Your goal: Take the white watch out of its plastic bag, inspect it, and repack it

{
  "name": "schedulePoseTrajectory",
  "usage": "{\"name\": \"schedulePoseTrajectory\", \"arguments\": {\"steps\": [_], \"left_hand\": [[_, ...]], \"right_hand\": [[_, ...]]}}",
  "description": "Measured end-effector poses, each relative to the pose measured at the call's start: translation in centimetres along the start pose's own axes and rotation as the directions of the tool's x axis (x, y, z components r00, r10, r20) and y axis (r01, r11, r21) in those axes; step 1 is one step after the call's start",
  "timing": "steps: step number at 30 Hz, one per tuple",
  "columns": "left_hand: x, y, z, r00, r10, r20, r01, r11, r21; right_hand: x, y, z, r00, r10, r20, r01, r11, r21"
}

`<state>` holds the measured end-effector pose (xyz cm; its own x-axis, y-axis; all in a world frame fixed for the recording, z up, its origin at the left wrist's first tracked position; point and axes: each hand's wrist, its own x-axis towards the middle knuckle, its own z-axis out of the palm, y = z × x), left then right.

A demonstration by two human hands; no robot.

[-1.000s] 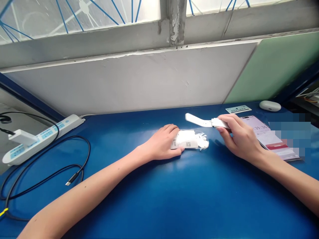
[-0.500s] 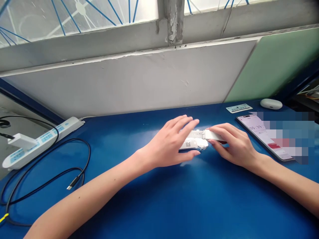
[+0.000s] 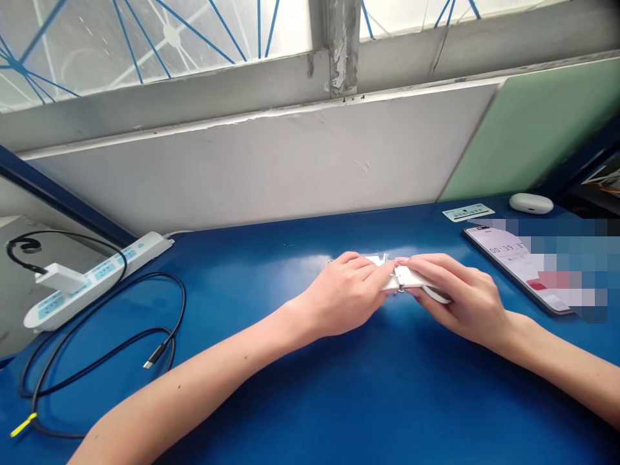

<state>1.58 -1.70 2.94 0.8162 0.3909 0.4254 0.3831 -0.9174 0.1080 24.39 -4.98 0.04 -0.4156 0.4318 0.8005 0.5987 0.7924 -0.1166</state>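
Both hands meet at the middle of the blue table (image 3: 339,400). My right hand (image 3: 455,297) is closed round a small white hinged device (image 3: 411,279). My left hand (image 3: 349,294) pinches the same device at its left end, fingertips touching those of the right hand. Under and behind the hands lies a clear plastic packet with a white label (image 3: 375,259); only its far edge shows.
A white power strip (image 3: 101,274) with a white charger plugged in lies at the left, with a black USB cable (image 3: 145,336) looped beside it. At the right lie a phone (image 3: 504,258), a white earbud case (image 3: 530,203) and a small label card (image 3: 467,212).
My right hand brought the white device down and left onto the packet. My left hand lifted off the packet, then closed on the device's left end.
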Motion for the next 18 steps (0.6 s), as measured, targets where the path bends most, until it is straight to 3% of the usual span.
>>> {"name": "schedulePoseTrajectory", "arguments": {"steps": [2, 4, 8, 12, 15, 16, 18], "left_hand": [[0.1, 0.1, -0.4, 0.999, -0.036, 0.005, 0.036, 0.997, -0.065], [0.2, 0.0, -0.6, 0.998, -0.055, 0.02, 0.058, 0.986, -0.157], [0.0, -0.2, -0.6, 0.995, -0.101, 0.024, 0.103, 0.936, -0.336], [-0.1, -0.1, -0.9, 0.978, -0.199, 0.06, 0.2, 0.823, -0.532], [0.1, 0.5, -1.4, 0.95, -0.282, 0.133, 0.287, 0.626, -0.725], [0.2, 0.7, -1.6, 0.936, -0.32, 0.146, 0.304, 0.528, -0.793], [0.5, 1.0, -1.7, 0.907, -0.38, 0.182, 0.312, 0.314, -0.897]], "right_hand": [[0.7, -0.4, -0.5, 0.997, 0.074, -0.011, -0.073, 0.995, 0.068], [1.9, -0.9, -1.2, 0.972, 0.234, 0.007, -0.23, 0.95, 0.211], [4.8, -1.5, -1.8, 0.977, 0.21, 0.036, -0.209, 0.917, 0.339], [7.4, -1.5, -0.1, 0.958, 0.287, -0.014, -0.259, 0.883, 0.391], [8.9, -1.6, 1.7, 0.868, 0.49, 0.073, -0.46, 0.741, 0.49], [9.4, -1.6, 2.2, 0.821, 0.556, 0.132, -0.53, 0.655, 0.538], [10.3, -1.7, 2.9, 0.712, 0.628, 0.314, -0.643, 0.403, 0.652]]}}
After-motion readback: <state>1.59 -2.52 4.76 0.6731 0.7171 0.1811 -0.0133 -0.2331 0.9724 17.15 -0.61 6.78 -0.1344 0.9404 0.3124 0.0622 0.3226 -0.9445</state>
